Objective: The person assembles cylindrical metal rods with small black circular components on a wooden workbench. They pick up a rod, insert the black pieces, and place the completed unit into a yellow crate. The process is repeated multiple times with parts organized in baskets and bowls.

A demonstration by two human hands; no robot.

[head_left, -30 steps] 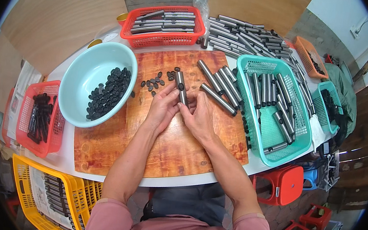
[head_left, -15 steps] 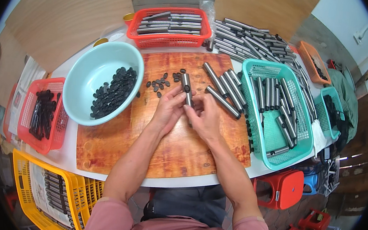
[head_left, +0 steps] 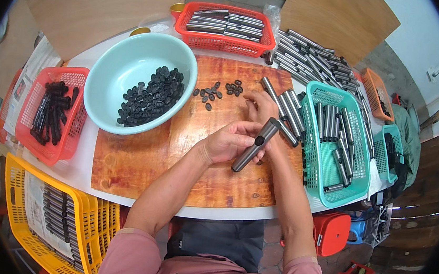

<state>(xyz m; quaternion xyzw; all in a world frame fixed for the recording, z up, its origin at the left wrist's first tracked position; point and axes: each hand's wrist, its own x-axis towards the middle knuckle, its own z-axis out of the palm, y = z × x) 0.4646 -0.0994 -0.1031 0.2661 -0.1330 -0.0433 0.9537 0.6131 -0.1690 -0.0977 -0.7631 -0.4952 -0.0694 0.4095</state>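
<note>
My left hand (head_left: pixel 228 142) grips a grey metal tube (head_left: pixel 252 146) tilted over the wooden board (head_left: pixel 138 161); a black cap sits in the tube's upper end. My right hand (head_left: pixel 260 107) lies further out on the board with fingers apart, holding nothing. It rests between a few loose black caps (head_left: pixel 233 88) and a row of metal tubes (head_left: pixel 288 109) lying on the board. More loose caps (head_left: pixel 208 93) lie to the left of them.
A pale green bowl (head_left: pixel 112 68) holds many black caps. A teal basket (head_left: pixel 327 174) on the right holds tubes, as does a red basket (head_left: pixel 223 42) at the back. A red basket (head_left: pixel 74 78) of black parts and a yellow crate (head_left: pixel 19 181) stand left. Loose tubes (head_left: pixel 311 58) are piled back right.
Both hands were together on a tube lying on the board. Now my left hand has lifted a capped tube toward me, and my right hand has moved out toward the loose caps and tubes.
</note>
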